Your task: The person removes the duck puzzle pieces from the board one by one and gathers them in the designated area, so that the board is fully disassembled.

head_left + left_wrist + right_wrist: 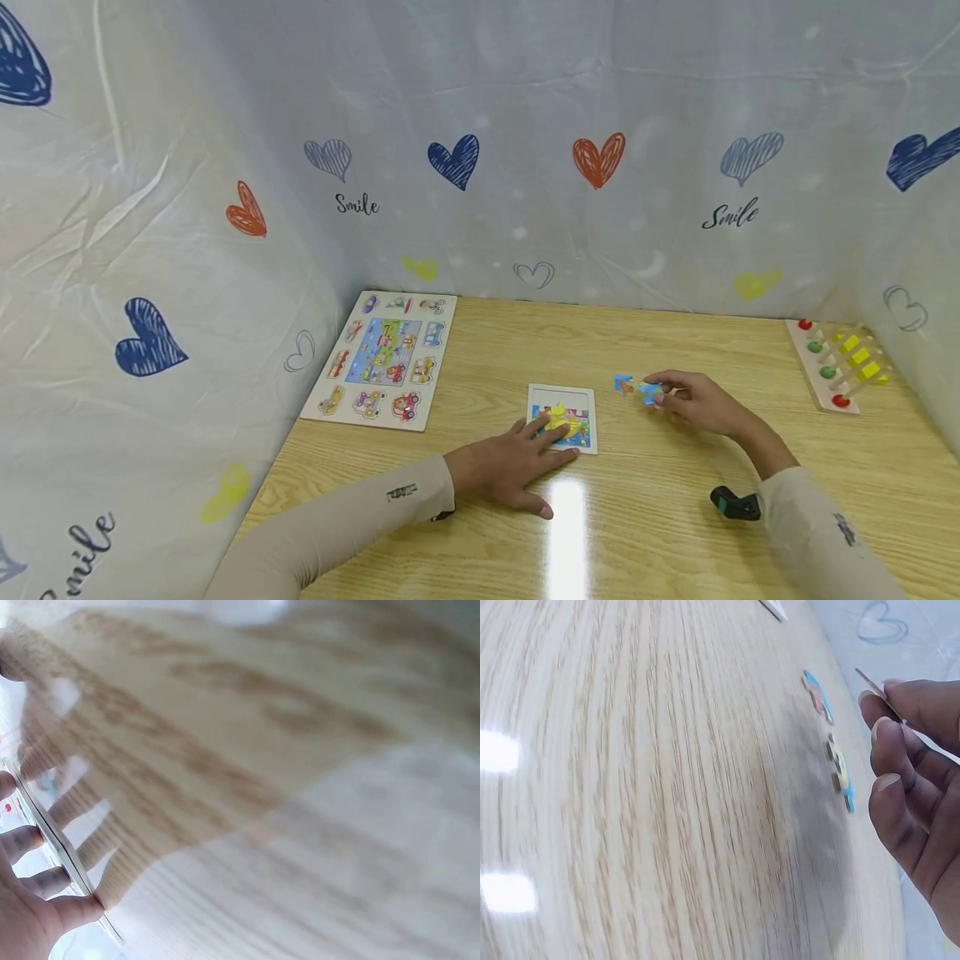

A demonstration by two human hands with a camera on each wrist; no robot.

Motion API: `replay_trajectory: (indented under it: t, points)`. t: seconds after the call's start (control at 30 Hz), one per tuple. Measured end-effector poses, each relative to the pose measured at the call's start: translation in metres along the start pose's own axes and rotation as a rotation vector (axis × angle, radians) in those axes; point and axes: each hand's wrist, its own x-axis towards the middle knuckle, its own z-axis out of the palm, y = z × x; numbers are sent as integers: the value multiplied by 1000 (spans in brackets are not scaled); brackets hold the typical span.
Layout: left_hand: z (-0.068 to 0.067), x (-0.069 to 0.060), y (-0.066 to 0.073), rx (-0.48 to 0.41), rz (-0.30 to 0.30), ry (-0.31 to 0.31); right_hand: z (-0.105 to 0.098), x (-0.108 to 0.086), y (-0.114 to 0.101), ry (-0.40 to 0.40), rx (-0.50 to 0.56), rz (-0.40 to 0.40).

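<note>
Wood-grain table point(495, 350); puzzles point(382, 354); peg board point(828, 385)

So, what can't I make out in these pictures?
Head view: the left hand covers part of the puzzle.
Left wrist view: the puzzle is nearly edge-on, so its picture doesn't show.
Right wrist view: the thin piece is edge-on, hiding its face; the image edge cuts off the right hand.
Head view: the vehicle board has details too small to read.

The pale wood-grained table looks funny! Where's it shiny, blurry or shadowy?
Head view: a white glare streak on the pale wood-grained table, below the white-framed jigsaw puzzle; left wrist view: the grain goes blurry towards the upper right; right wrist view: two white glare patches at left, and a soft grey shadow left of the flat yellow-and-blue puzzle piece.
</note>
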Motion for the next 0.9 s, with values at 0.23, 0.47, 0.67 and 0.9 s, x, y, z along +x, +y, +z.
replay_trajectory:
  t: [0.23,0.47,0.67,0.9]
  points:
    - [0,0,0,0,-5,-9,-8,-6,9,57,11,50]
    - [0,1,0,0,-9,-19,-17,-10,16,141,-62,85]
    - [0,1,0,-4,-8,-21,-26,-12,21,186,-122,106]
    - [3,1,-1,9,-3,-4,-33,-12,27,185,-154,124]
